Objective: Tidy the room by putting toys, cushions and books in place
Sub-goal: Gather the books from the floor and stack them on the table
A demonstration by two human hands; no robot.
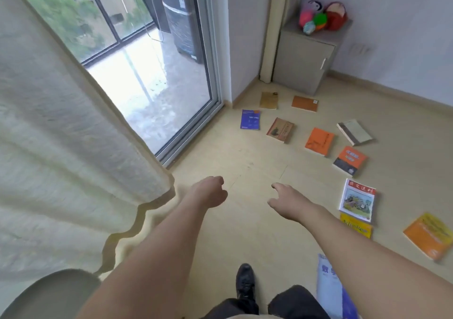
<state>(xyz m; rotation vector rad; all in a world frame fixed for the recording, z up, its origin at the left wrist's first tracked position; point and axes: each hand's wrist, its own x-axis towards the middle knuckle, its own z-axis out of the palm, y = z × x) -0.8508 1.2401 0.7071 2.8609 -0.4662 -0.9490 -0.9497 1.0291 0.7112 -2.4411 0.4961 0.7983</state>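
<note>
Black shoe and dark trouser legs sit at the bottom edge, on the pale floor, with a pale blue book lying just beside the right leg. Both bare arms reach forward over the floor: the left hand has its fingers loosely curled and holds nothing, and the right hand is relaxed, fingers partly spread and pointing down, also without anything in it. To the right of that hand lie a white picture-cover book, touching a yellow book below it, and a larger orange book near the frame's edge. Farther on, more books are scattered apart from one another: an orange-and-dark book, a bright orange book, a grey thick book, a brown book, a blue book, and two flat ones nearest the cabinet. Soft toys are already piled on the cabinet top in the corner. A cream curtain hangs at left beside the glass door. Judging by this, the toys look dealt with and the books are the step in hand; none is gathered yet. The next move probably calls for bending down and lowering a hand flat onto the nearest cover, likely the white one.
</note>
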